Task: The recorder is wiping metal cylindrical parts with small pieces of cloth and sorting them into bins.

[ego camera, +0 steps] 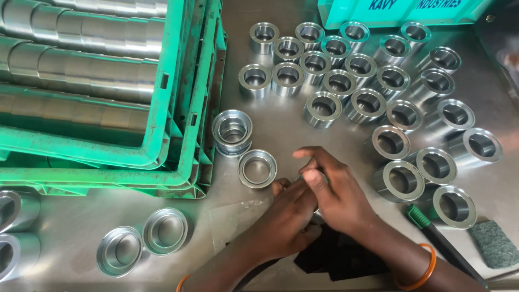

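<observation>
**A:** Where are your hands now?

**B:** Both meet low in the middle of the steel bench. Your left hand is curled, fingers folded inward. Your right hand lies over it, its fingers pinched on a small bright metal piece that peeks out between the two hands. I cannot tell what that piece is, nor how firmly your left hand holds it.

**A:** What lies closest?

**B:** A shallow metal ring sits just beside your fingertips, and a stacked ring stands behind it, against the green crate. Probably they wait within easy reach.

**A:** And further off?

**B:** Many machined steel sleeves stand upright in rows to your right, bores up, likely so each can be picked singly. Two flat caps lie to your left. A dark cloth sits under your wrists; a green-handled tool and a grey abrasive pad lie at the right.
</observation>
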